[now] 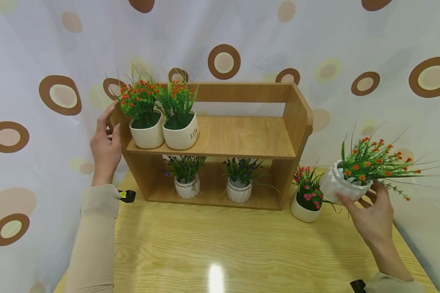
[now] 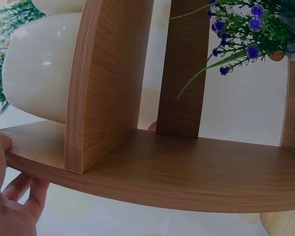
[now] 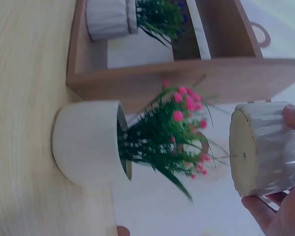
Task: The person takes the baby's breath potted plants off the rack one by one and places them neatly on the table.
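Here's the right hand, just short of 4 o'clock, and it has the ribbed white pot of orange flowers up off the surface! Thumb on one side, fingers curled in on the other, spread about as wide as the pot between them. And it's tilted, this one, blooms leaning out towards 2 o'clock of the pot, the underside in plain sight for the right wrist camera.

Just beside it, at 4 o'clock, the pink-flowered pot stands upright, right by the end of the wooden shelf.

Over to 9 o'clock now: the left hand grips the shelf's side panel, thumb on one face, fingers bent behind the other, parted only by the board's thickness.

Up on the top board, between 9 and 10, two smooth white pots of orange-red flowers, the plain one outermost, the lettered one close alongside. Downstairs, two purple-flowered pots, one at 7 o'clock, the other at 5, both upright!
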Available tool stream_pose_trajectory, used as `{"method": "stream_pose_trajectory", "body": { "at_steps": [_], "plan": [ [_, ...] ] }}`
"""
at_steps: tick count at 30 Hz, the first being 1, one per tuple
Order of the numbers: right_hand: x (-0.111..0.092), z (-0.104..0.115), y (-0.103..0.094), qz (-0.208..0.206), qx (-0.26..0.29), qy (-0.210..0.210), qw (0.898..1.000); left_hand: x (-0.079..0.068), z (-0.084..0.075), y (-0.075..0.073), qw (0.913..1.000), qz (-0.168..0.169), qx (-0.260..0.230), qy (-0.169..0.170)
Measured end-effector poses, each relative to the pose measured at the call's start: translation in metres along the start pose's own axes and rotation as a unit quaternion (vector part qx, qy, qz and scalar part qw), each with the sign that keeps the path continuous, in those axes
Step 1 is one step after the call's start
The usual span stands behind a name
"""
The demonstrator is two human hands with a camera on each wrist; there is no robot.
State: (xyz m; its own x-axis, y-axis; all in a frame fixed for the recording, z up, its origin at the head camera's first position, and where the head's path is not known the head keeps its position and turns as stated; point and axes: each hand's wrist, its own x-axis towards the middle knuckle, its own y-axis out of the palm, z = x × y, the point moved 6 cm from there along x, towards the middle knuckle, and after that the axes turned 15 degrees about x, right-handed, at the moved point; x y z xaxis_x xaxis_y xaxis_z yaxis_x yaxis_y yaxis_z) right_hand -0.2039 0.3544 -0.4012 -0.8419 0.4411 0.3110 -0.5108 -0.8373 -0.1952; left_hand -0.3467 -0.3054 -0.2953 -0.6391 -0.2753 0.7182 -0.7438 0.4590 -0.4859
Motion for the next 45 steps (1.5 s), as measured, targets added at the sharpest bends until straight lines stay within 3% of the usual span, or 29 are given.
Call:
{"method": "stream_pose_trajectory", "body": {
  "at_steps": [11,19,24,31,45],
  "plan": [
    [0.025,-0.018,-0.037,-0.097,0.013,0.031,0.995,-0.001,0.001,-0.001,1.0000,0.006,-0.002,-0.004],
    [0.030,-0.050,-0.049,-0.124,0.059,0.107,0.985,-0.001,-0.004,0.003,0.9999,0.012,-0.010,0.004],
    [0.032,-0.070,-0.050,-0.122,0.103,0.130,0.979,0.001,-0.004,0.003,0.9999,0.010,-0.008,0.006],
    [0.034,-0.100,-0.047,-0.104,0.022,0.171,0.979,0.000,0.001,0.000,0.9999,0.010,-0.005,-0.002],
    [0.028,-0.138,-0.043,-0.090,-0.002,0.203,0.975,0.001,0.001,0.001,0.9999,0.005,-0.009,0.005]
  ]
}}
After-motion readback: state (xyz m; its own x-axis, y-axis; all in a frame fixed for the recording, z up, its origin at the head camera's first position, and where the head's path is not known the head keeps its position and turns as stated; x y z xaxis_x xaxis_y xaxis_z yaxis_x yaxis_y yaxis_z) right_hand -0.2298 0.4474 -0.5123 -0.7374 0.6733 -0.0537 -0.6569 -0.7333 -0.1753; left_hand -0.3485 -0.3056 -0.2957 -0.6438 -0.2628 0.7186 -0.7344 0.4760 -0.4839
